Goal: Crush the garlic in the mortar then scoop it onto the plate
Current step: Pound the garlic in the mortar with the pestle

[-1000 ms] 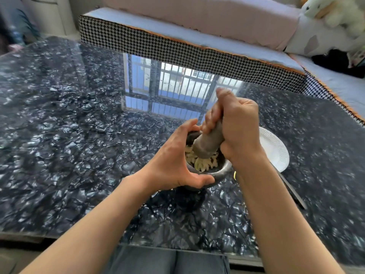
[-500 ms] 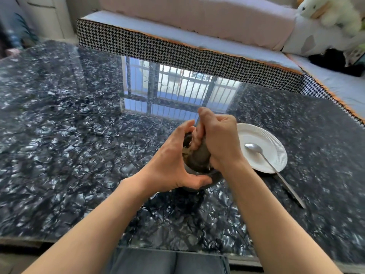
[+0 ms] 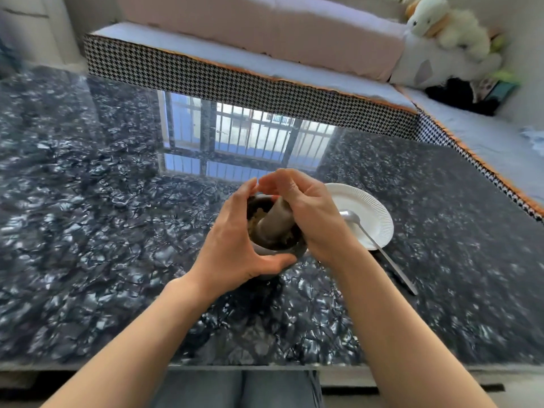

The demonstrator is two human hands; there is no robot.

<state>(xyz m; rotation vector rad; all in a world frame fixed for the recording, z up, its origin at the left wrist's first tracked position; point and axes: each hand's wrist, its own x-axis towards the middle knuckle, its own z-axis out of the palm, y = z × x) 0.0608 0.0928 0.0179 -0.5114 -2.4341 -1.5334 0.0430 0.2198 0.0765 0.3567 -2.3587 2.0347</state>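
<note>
Table top [image 3: 88,201]: dark marbled stone look, high gloss, mirrors window bars.
Mortar [image 3: 297,251]: grey stone, matt, slightly rough.
Pestle [image 3: 272,223]: same grey stone, smooth, dull.
Plate [image 3: 374,213]: white paper, ribbed rim, matt.
Spoon [image 3: 379,248]: polished metal, shiny.
Sofa edge [image 3: 235,81]: woven houndstooth cloth.
Plush toy [image 3: 441,25]: fluffy fabric.

Bright daylight. A barred window reflects as glare on the glossy dark tabletop [image 3: 88,201]. Soft shadow lies beneath the mortar [image 3: 276,245]. Wide-angle distortion bends the edges; slight motion blur throughout.
</note>
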